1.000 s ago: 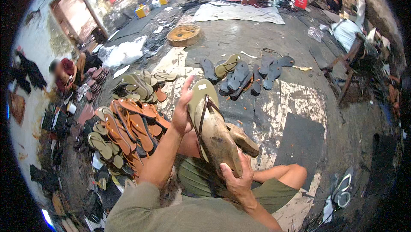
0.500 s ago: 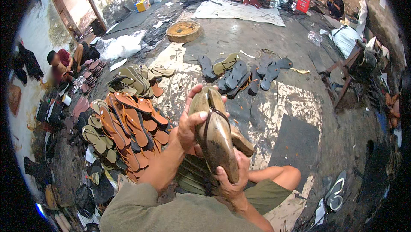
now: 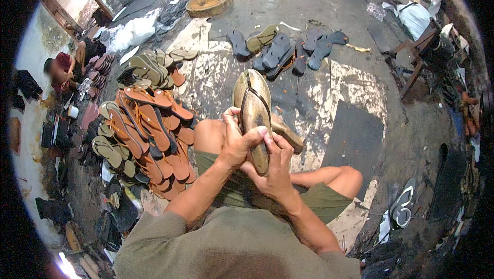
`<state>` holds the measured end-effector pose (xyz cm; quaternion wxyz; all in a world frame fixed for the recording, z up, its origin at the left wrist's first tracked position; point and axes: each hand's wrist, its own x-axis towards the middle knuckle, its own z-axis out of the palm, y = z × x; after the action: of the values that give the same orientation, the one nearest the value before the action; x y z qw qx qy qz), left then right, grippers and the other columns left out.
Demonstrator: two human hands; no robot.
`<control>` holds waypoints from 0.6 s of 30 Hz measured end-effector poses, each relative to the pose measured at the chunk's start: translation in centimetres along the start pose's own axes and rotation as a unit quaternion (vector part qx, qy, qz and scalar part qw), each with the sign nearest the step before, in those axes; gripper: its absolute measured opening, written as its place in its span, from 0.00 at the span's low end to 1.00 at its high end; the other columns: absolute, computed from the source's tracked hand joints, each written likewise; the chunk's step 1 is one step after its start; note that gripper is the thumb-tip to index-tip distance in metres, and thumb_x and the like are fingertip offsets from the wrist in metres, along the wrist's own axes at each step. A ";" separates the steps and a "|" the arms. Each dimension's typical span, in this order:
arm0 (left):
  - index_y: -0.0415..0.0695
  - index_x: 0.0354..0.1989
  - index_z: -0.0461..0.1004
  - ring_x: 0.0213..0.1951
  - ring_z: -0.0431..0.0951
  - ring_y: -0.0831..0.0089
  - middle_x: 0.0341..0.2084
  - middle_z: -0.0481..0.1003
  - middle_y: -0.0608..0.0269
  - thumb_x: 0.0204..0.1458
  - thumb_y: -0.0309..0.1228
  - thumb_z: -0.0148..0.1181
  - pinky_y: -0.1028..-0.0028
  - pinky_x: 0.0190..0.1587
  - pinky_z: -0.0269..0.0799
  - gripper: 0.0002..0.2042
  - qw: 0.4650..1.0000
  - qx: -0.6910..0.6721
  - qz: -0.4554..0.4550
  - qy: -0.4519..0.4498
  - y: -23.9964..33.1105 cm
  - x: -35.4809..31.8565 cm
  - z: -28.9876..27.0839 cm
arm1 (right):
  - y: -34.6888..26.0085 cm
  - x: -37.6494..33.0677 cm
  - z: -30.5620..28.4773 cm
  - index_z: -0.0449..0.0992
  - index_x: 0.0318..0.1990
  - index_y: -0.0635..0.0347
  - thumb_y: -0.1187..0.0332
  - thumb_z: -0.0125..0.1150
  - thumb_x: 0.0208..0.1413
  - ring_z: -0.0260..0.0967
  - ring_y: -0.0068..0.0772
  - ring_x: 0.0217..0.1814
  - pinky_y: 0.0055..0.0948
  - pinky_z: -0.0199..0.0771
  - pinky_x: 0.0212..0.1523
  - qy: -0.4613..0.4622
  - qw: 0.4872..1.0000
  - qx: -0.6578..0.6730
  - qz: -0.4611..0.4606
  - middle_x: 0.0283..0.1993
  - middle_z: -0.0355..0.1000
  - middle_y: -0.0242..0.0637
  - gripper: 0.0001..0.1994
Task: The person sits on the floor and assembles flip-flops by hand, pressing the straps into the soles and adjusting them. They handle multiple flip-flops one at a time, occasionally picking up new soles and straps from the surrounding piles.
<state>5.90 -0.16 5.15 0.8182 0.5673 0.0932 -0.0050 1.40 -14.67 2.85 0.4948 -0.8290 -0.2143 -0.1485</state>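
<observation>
In front of my lap I hold a shiny brown shoe last [image 3: 256,112], its split toe end pointing away from me. A thin dark thong strap [image 3: 250,90] forks over the last. My left hand [image 3: 237,142] is closed around its near-left side, the thumb lying across the top. From the right my right hand [image 3: 277,163] grips the heel end, its fingertips close to the left thumb. Beside the held last, on its right, a second brown last [image 3: 287,134] shows in part; how it is supported is hidden.
Tan and orange flip-flops [image 3: 146,130] lie heaped at my left, olive ones [image 3: 146,70] beyond them. Dark sandals [image 3: 280,52] lie ahead. A round wooden block [image 3: 208,4] sits farther off. At right are a black mat [image 3: 355,127] and a wooden frame [image 3: 414,68]. A person [image 3: 64,70] sits far left.
My left hand has slid from the toe end of the last down toward its heel, near my right hand. Both hands now sit closer together. The view has tilted downward.
</observation>
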 end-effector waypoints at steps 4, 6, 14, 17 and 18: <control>0.54 0.58 0.47 0.56 0.70 0.63 0.54 0.64 0.54 0.48 0.33 0.69 0.61 0.57 0.75 0.36 0.982 -0.175 -0.071 -0.030 2.2 -5.7 0.7 | 1.4 -1.3 -5.6 0.69 0.62 0.68 0.40 0.51 0.68 0.66 0.40 0.62 0.39 0.63 0.68 -0.012 0.965 0.202 0.166 0.58 0.68 0.46 0.34; 0.56 0.58 0.48 0.60 0.69 0.59 0.56 0.62 0.53 0.44 0.39 0.71 0.57 0.62 0.72 0.39 0.973 -0.202 -0.097 -0.050 3.0 -8.7 1.1 | 1.6 -3.4 -6.3 0.74 0.54 0.68 0.44 0.43 0.74 0.70 0.30 0.51 0.33 0.68 0.60 -0.233 0.846 0.360 0.317 0.46 0.72 0.36 0.30; 0.55 0.62 0.51 0.60 0.69 0.57 0.58 0.63 0.53 0.35 0.44 0.72 0.56 0.63 0.71 0.44 0.958 -0.262 -0.119 0.012 2.6 -12.3 1.6 | -3.5 -7.7 -4.9 0.67 0.27 0.50 0.47 0.47 0.73 0.46 0.12 0.24 0.23 0.45 0.24 -0.106 0.693 0.525 0.483 0.22 0.55 0.16 0.23; 0.51 0.65 0.52 0.60 0.71 0.54 0.57 0.65 0.49 0.34 0.46 0.71 0.55 0.63 0.72 0.47 0.945 -0.320 -0.065 -0.030 2.9 -12.0 1.5 | -4.9 -7.0 -6.1 0.67 0.27 0.50 0.48 0.46 0.74 0.48 0.13 0.24 0.23 0.47 0.25 -0.115 0.720 0.498 0.469 0.23 0.55 0.17 0.23; 0.49 0.66 0.52 0.60 0.71 0.52 0.58 0.65 0.47 0.35 0.46 0.72 0.54 0.63 0.72 0.48 0.942 -0.328 -0.044 -0.047 3.1 -11.6 1.6 | -4.7 -7.2 -6.2 0.67 0.26 0.50 0.48 0.44 0.74 0.48 0.13 0.24 0.23 0.48 0.26 -0.126 0.736 0.483 0.457 0.23 0.56 0.17 0.24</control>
<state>-4.94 -1.67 10.36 0.9615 0.2617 0.0757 -0.0369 -7.37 -19.67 6.01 0.8051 -0.4884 0.0871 0.3250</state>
